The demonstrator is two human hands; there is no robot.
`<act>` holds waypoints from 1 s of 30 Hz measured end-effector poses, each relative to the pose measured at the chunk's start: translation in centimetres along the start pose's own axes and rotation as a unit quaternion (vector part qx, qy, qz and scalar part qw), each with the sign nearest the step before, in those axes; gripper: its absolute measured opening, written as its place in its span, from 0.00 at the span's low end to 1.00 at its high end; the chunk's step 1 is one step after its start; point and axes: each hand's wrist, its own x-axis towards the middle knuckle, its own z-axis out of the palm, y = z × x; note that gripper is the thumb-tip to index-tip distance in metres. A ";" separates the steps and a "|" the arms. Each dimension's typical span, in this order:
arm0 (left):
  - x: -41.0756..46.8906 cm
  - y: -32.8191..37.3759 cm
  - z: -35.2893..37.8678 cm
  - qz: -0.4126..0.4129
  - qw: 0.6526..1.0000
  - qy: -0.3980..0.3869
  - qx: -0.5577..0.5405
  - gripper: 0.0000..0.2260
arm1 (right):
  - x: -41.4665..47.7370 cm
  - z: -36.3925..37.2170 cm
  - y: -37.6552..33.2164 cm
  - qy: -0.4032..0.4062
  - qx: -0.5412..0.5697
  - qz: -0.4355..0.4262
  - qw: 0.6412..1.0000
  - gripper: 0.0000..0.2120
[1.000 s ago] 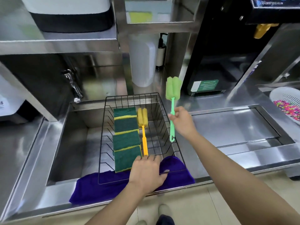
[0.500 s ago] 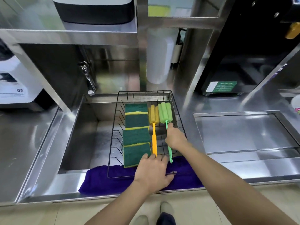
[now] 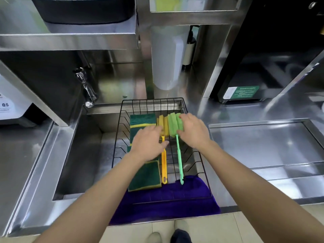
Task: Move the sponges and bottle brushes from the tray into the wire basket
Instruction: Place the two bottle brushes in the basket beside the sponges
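Both hands are reaching into the black wire basket (image 3: 152,104), which is sitting over the sink (image 3: 82,155) with its near end resting on a purple cloth (image 3: 192,204). The left hand (image 3: 149,142) is lying palm down with fingers loosely spread, covering the middle of the row of green sponges (image 3: 145,174) and touching the foam head of the yellow bottle brush (image 3: 164,165); it is not gripping anything. The right hand (image 3: 192,130) is pressing its curled fingers against the right side of the foam head of the green bottle brush (image 3: 178,158), though whether it is actually grasping it I cannot tell. The two brushes are lying side by side in the right part of the basket, foam heads at the far end, handles pointing near. The sponges are lying in a line along the left part. On the right, the recessed tray (image 3: 263,146) in the steel counter (image 3: 22,155) is showing bare metal.
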 end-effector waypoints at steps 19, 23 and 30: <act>9.5 -1.8 4.6 -0.006 0.986 -0.101 0.133 0.41 | 6.9 2.8 1.9 -0.132 -0.119 -0.123 0.976 0.39; 9.8 -2.3 4.6 -0.008 0.981 -0.104 0.163 0.33 | 7.4 3.7 1.5 -0.146 -0.127 -0.140 0.971 0.32; 8.8 -2.5 5.6 0.014 0.986 -0.091 0.142 0.41 | 8.0 4.0 1.6 -0.167 -0.150 -0.148 0.963 0.42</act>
